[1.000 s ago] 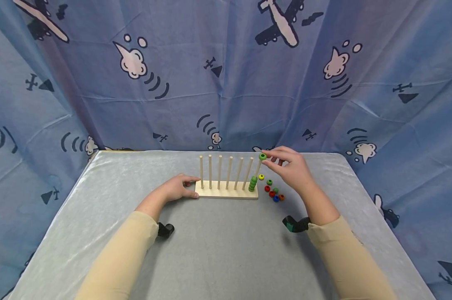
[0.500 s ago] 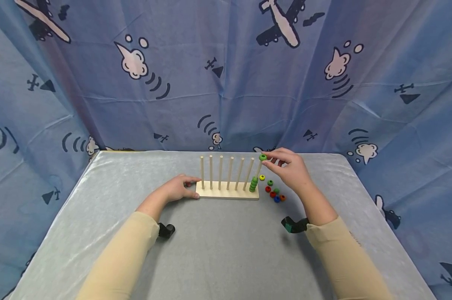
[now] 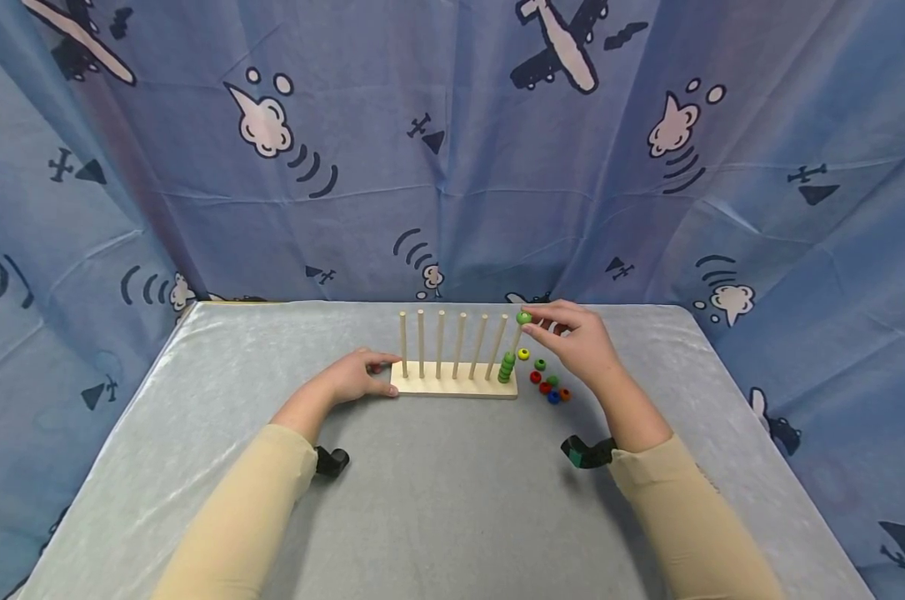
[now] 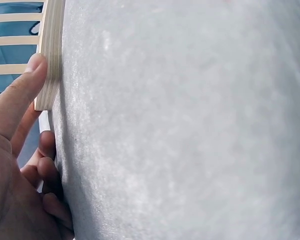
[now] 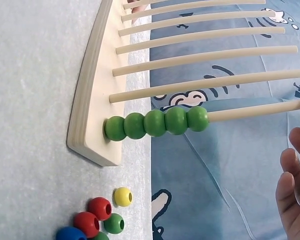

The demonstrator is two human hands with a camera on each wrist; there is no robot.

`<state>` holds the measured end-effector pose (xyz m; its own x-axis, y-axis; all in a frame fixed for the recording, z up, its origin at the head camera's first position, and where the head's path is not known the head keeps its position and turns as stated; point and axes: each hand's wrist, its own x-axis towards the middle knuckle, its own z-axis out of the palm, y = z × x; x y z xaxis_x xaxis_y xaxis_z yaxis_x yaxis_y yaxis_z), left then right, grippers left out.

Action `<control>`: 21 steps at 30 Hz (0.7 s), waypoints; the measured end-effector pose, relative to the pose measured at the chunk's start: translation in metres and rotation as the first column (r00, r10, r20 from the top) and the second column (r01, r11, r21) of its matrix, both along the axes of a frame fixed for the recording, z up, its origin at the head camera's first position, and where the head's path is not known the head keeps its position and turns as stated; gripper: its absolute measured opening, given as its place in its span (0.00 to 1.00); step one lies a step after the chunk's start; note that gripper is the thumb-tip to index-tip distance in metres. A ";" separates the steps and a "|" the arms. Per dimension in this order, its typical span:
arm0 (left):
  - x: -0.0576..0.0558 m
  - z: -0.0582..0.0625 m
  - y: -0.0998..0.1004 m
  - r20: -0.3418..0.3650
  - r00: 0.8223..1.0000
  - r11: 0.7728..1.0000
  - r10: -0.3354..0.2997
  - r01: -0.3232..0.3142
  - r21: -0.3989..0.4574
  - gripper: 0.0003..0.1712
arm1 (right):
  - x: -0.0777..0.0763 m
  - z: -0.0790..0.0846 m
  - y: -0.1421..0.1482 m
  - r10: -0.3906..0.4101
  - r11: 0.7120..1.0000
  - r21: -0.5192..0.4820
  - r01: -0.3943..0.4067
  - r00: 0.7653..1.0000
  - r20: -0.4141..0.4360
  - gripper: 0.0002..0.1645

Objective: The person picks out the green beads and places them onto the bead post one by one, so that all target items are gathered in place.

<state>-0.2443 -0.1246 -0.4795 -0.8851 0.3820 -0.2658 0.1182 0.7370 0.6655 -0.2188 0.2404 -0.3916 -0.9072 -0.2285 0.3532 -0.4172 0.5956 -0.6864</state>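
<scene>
A pale wooden peg stand (image 3: pixel 452 387) with a row of upright pegs lies on the table. My left hand (image 3: pixel 351 377) grips its left end, thumb (image 4: pixel 36 65) on the front and fingers behind. On the rightmost peg, several green beads (image 5: pixel 156 123) are stacked down at the base. My right hand (image 3: pixel 578 335) pinches another green bead (image 3: pixel 523 317) between thumb and fingertips at that peg's top. In the right wrist view this bead shows only at the edge, around the peg's tip.
Right of the stand lie loose beads: a yellow bead (image 3: pixel 523 354), red beads (image 5: pixel 99 208), green beads (image 5: pixel 114 223), a blue bead (image 3: pixel 553 397) and an orange bead (image 3: pixel 565 394). A blue patterned curtain (image 3: pixel 452 167) hangs behind the grey-covered table (image 3: pixel 452 500).
My right hand has lowered slightly and shifted a little left, bringing the pinched green bead onto the rightmost peg's tip. My left hand has stayed on the stand's end.
</scene>
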 end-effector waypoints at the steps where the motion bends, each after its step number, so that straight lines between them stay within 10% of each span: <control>1: 0.000 0.000 0.000 -0.003 1.000 1.000 0.000 0.000 0.001 0.39 | 0.000 0.000 0.000 0.000 1.000 -0.001 0.000 1.000 0.002 0.18; 21: 0.001 0.000 0.001 0.005 1.000 1.000 0.006 -0.006 -0.008 0.39 | 0.000 -0.013 -0.001 -0.023 1.000 -0.001 0.023 0.997 0.079 0.20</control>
<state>-0.2436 -0.1236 -0.4791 -0.8862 0.3744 -0.2730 0.1107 0.7432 0.6598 -0.2186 0.2397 -0.4051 -0.9373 -0.2064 0.2808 -0.3478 0.6033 -0.7176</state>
